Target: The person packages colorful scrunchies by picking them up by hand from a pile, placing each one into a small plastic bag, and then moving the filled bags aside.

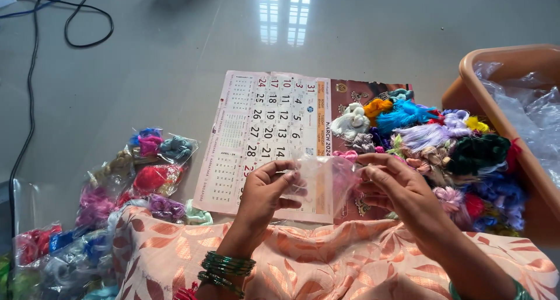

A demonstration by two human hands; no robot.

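We hold a small clear plastic pouch (319,180) above the calendar sheet (262,125) that lies on the floor, just in front of our lap. The left hand (265,192) pinches the pouch's left edge between thumb and fingertips; the right hand (394,186) pinches its right edge, fingers curled close together. Risk: the film is thin and slippery, so an uneven pull may tear it or let it slip from one pinch. The pile of loose thread bundles (431,142) lies just beside the right hand and may snag or scatter if brushed. We cannot tell whether the pouch holds anything or is open at the mouth. The orange tub (496,60) and the filled packets (116,183) are cut off at the frame edges.
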